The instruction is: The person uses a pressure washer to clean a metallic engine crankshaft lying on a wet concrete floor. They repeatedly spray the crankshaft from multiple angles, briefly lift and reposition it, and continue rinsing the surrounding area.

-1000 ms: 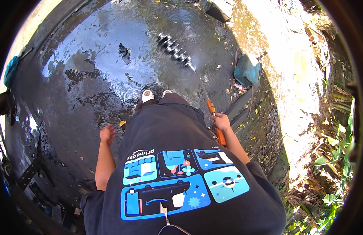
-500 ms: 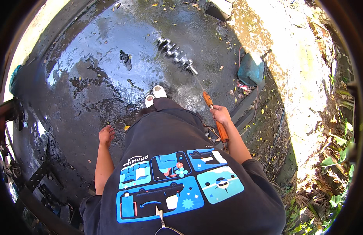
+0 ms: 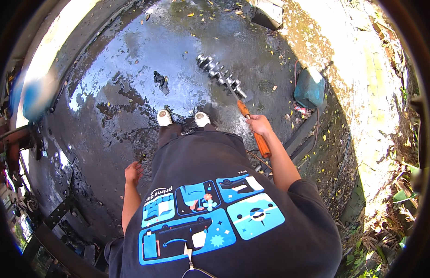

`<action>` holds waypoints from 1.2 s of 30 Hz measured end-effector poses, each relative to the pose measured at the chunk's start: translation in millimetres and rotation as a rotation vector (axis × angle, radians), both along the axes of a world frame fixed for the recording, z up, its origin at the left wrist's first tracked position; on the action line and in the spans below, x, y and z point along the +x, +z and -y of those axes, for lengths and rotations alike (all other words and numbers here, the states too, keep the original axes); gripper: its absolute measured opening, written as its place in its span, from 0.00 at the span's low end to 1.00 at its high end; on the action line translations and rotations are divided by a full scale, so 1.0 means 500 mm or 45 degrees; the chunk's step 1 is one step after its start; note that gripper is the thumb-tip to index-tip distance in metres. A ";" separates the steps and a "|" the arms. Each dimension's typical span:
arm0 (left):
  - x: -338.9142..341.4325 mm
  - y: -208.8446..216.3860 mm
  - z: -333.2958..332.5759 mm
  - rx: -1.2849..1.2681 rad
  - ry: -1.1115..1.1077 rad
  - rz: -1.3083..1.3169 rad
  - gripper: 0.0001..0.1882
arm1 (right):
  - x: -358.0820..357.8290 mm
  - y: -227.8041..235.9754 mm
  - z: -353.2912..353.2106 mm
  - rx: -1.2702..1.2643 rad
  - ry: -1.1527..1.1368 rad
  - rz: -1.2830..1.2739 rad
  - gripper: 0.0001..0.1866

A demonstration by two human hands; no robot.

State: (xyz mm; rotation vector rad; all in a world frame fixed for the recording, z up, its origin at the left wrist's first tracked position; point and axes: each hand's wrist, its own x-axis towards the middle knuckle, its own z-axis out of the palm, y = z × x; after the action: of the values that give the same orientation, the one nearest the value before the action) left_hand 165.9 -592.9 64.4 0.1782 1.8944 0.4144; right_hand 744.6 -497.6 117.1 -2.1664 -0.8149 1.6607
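Note:
A silver crankshaft [image 3: 220, 76] lies at a slant on the wet dark floor, beyond my feet. My right hand [image 3: 259, 125] is wrapped round a long wand [image 3: 262, 146] with orange grip sections and a thin metal rod at its far end. The rod points at the near end of the crankshaft; whether they touch I cannot tell. My left hand [image 3: 133, 173] hangs by my left side over the floor, holding nothing, its fingers loosely apart.
A teal jerrycan [image 3: 310, 88] stands at the right, beside a thin hose or cable. A dark crumpled scrap [image 3: 161, 82] lies left of the crankshaft. My white shoes [image 3: 164, 117] are on the floor. At the far right is a pale box-like object [image 3: 267, 14]; a dark metal frame [image 3: 62, 213] is at the lower left.
My feet have moved apart, the left one going left. The view has shifted, and the wand's tip now appears over the crankshaft's near end. My right hand keeps its hold.

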 end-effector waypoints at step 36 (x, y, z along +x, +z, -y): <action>0.413 0.005 -0.532 -0.195 -0.381 0.809 0.19 | -0.756 0.180 -0.028 0.418 -1.224 0.125 0.17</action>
State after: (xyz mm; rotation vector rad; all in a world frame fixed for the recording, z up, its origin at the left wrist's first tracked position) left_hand 372.6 -326.6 67.0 0.1965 1.2416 0.0973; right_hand 366.4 -483.4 206.9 -1.9145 0.0040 0.8629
